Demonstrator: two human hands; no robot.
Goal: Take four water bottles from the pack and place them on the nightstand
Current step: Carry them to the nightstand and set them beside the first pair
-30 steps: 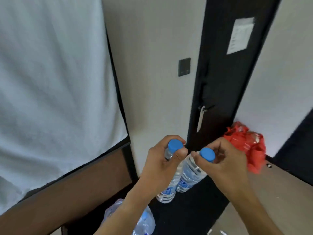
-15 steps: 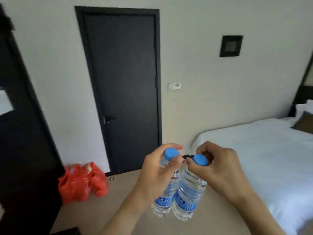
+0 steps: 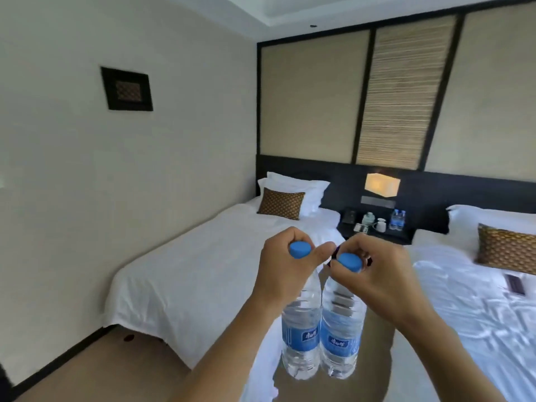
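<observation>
View swung to nightstand [image 3: 377, 230], bottles [image 3: 319, 329] hanging below hands [image 3: 333, 274]

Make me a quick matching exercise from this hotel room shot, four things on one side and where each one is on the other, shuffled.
Things:
1. left bottle
2. right bottle
3. white mug
4. framed picture

Places:
A. on the nightstand between the beds
B. hanging from the right hand
C. on the left wall
D. hanging from the left hand

Pairs: 1-D, 2-B, 3-A, 4-C
</observation>
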